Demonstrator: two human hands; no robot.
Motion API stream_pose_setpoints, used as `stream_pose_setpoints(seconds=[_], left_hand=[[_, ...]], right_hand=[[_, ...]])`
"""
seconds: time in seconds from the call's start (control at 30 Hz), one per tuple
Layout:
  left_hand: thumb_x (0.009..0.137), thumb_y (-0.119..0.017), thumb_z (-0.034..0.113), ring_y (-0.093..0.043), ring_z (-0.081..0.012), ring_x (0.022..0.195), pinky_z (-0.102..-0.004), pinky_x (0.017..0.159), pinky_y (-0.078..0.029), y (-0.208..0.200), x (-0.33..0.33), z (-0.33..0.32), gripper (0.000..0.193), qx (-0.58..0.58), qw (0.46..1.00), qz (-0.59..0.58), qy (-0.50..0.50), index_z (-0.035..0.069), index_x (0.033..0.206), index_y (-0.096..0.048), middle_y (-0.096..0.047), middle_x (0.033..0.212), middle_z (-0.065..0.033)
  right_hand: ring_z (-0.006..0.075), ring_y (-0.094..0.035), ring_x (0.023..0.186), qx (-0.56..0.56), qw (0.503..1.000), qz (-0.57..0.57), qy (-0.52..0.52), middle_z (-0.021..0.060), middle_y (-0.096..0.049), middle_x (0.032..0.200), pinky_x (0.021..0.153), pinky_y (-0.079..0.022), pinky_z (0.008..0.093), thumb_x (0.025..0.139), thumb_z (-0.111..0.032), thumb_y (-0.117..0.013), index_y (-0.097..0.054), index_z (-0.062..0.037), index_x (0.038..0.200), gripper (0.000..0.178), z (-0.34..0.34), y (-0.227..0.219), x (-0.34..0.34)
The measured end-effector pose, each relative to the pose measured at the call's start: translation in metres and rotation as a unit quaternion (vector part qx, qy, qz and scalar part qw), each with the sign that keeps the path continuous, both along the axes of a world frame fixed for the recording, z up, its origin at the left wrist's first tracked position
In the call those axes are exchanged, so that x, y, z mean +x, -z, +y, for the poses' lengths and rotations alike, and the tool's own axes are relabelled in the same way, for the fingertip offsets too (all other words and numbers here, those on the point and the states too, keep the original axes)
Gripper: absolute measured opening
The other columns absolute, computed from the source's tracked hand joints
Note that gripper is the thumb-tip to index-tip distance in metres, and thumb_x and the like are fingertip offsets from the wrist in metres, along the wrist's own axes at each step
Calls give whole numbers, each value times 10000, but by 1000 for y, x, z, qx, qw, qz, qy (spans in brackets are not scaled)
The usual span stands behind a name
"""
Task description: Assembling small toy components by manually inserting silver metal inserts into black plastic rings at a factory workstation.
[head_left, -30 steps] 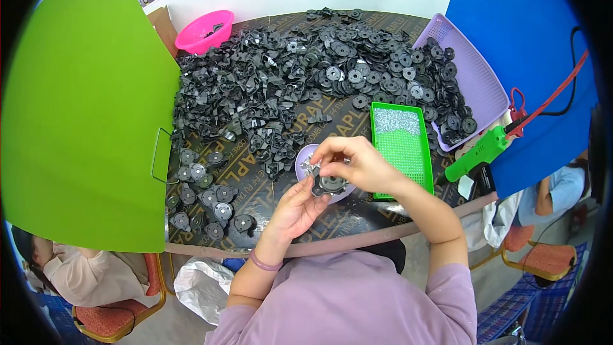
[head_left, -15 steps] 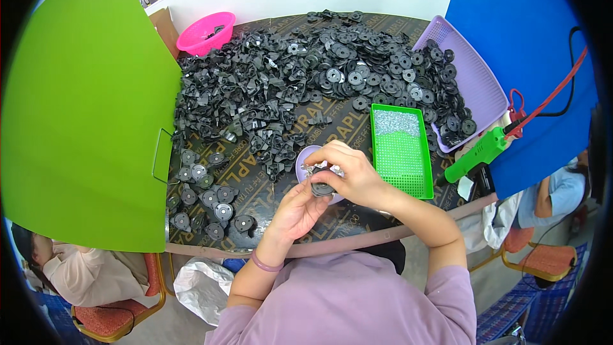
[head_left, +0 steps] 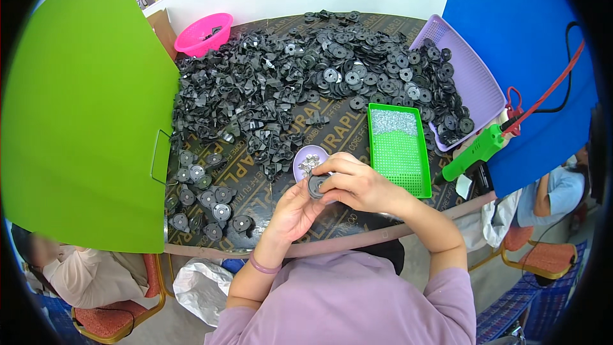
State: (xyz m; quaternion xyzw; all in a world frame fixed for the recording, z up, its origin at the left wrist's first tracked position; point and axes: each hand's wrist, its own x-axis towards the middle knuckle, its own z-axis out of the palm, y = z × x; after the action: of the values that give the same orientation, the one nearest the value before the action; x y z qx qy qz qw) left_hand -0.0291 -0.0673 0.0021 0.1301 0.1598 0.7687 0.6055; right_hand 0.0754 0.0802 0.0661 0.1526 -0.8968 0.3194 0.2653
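Between my two hands is a round black plastic disc part (head_left: 315, 186), held just in front of a small purple bowl (head_left: 302, 155) with shiny metal pieces (head_left: 310, 163) in it. My left hand (head_left: 295, 212) grips the disc from the left and below. The fingers of my right hand (head_left: 355, 182) curl over its right side, touching it. Whether a smaller piece sits under those fingertips is hidden. To the right of my right hand lies a green perforated tray (head_left: 401, 169), with many small silvery pieces (head_left: 394, 122) spread at its far end.
Angular black parts (head_left: 236, 92) heap across the far left, round black discs (head_left: 377, 67) the far right. Joined black parts (head_left: 220, 211) lie at left. A purple basket (head_left: 482, 92), green power screwdriver (head_left: 472, 153) and pink basket (head_left: 191, 37) stand around. Green (head_left: 83, 121) and blue panels (head_left: 511, 57) flank the table.
My right hand has drawn back from over the purple bowl, turning its fingers down onto the disc. The bowl and its metal pieces show more now. My left hand stays nearly in place.
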Motion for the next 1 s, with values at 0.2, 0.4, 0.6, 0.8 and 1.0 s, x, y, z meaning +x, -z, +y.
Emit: stream_pose_setpoints(seconds=[0.2,0.4,0.6,0.8,1.0], left_hand=[[935,-471,220,-576,-194,1026,-324,901,-511,3,1,0,328,15,1000,0,1,-11,1169,-473,-561,1126,-107],[902,-538,263,-596,-185,986,-284,809,-524,-5,-1,-6,412,-10,997,68,-17,-19,1194,-468,-562,1132,-107],[848,-610,61,-605,-120,812,-234,630,-530,-16,-27,-34,230,-193,851,463,-155,-10,1067,-605,-609,991,-67],[750,-654,-3,-607,-118,691,-255,660,-487,-33,-136,-60,253,-360,590,702,-169,-29,1002,-636,-663,783,-70],[707,-687,-3,-626,-192,703,-294,673,-493,-20,-169,-52,311,-334,486,792,-161,0,1009,-614,-667,787,-119]], right_hand=[[306,-548,948,-65,998,-21,11,117,-558,1019,820,-444,388,733,-164,-706,-520,-27,1023,371,-1,2,3],[313,-546,934,-41,997,-57,29,117,-557,1042,817,-442,395,710,-171,-730,-483,-31,1091,475,-2,0,3],[306,-508,1064,-82,993,-88,-7,135,-531,1126,901,-424,402,687,-138,-759,-439,-26,1211,624,-14,-4,7],[218,-528,1046,-107,974,-109,169,98,-532,1131,817,-454,296,724,-74,-715,-485,-52,1187,518,27,3,12],[198,-537,982,-123,967,-98,198,87,-544,1072,741,-468,289,739,-30,-683,-531,-49,1119,410,29,3,22]])
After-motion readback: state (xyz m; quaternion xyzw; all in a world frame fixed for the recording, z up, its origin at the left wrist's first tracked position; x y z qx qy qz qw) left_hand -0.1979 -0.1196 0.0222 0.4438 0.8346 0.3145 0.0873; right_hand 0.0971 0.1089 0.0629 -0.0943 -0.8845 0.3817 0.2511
